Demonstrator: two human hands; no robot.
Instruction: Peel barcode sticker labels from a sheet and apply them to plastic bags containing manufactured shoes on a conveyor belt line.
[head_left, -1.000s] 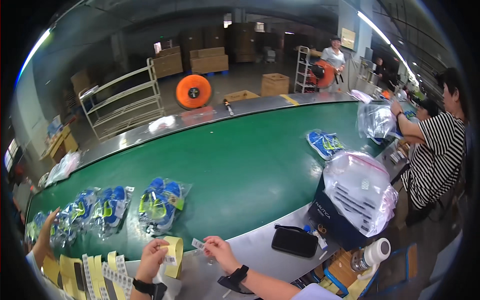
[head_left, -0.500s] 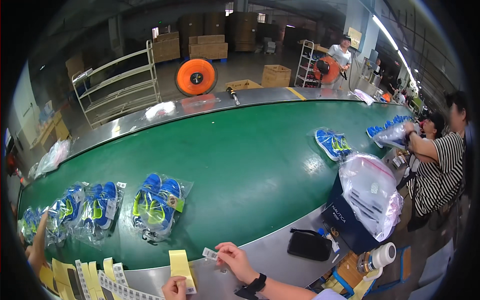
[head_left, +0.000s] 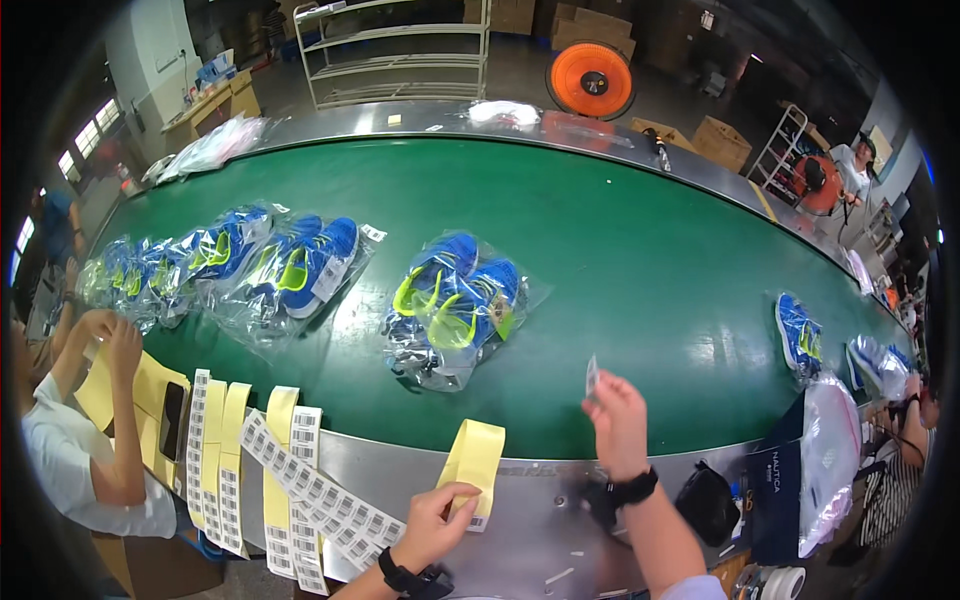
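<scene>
The left hand pinches a yellow strip over the metal ledge, while the right hand grips a small pale label above the green belt, to the right of a bagged pair of blue shoes.

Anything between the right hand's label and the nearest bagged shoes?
Nothing visible. Only green belt shows between the label in the right hand and the bagged shoes to its left; the yellow strip in the left hand sits lower in view, off that line.
</scene>
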